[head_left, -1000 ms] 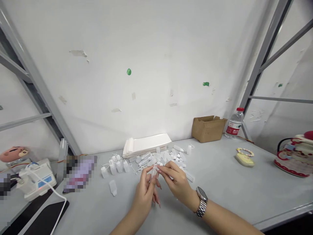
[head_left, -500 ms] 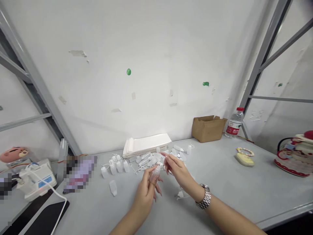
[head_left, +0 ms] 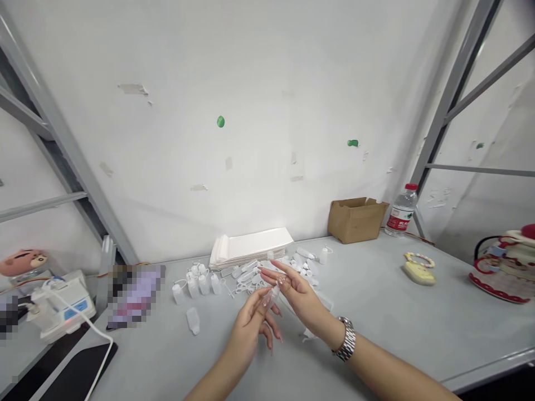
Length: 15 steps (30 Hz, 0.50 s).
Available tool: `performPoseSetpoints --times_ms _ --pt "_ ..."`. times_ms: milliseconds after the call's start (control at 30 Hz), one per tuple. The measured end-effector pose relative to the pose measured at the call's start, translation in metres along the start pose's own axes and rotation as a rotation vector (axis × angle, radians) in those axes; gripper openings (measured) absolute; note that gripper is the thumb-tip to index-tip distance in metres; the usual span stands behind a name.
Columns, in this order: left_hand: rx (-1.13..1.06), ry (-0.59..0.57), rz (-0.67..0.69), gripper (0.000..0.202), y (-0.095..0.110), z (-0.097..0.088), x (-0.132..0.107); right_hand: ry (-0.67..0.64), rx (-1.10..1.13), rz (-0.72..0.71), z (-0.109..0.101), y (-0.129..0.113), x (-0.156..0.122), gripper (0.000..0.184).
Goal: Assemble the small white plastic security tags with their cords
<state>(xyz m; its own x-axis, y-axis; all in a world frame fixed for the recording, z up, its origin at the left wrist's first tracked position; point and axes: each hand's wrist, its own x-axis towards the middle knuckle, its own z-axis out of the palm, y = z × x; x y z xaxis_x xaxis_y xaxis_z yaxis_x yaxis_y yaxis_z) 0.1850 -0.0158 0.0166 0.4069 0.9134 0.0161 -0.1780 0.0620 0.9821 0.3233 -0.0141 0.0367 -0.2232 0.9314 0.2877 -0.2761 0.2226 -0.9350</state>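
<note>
My left hand is shut on a small translucent plastic dropper bottle, pinching it between thumb and fingertips and tilting it up to the right. My right hand sits just beyond the bottle, fingers extended and apart, holding nothing that I can see. A silver link wristwatch circles my right wrist. Just behind my hands lies a loose heap of similar bottles and caps. To its left stands a group of white bottles, and one lone bottle lies nearer me.
A stack of white paper sleeves lies against the wall on the grey table. A cardboard box and a water bottle stand to the right. Metal shelf uprights flank the table, with a cable and black tablet at left.
My hands have risen slightly up the picture and the bottle now tilts more to the right. My right fingers have spread and drawn back from the bottle since a second ago.
</note>
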Motion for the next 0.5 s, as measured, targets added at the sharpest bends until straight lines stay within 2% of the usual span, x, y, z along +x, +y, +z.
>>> performPoseSetpoints --times_ms 200,500 --pt "-0.002 -0.010 0.016 0.037 0.000 -0.001 0.000 -0.036 -0.079 -0.049 -0.002 -0.003 -0.002 0.037" --pt "-0.058 -0.081 -0.052 0.036 0.004 -0.002 -0.003 -0.213 -0.157 0.021 -0.009 -0.014 0.000 0.039"
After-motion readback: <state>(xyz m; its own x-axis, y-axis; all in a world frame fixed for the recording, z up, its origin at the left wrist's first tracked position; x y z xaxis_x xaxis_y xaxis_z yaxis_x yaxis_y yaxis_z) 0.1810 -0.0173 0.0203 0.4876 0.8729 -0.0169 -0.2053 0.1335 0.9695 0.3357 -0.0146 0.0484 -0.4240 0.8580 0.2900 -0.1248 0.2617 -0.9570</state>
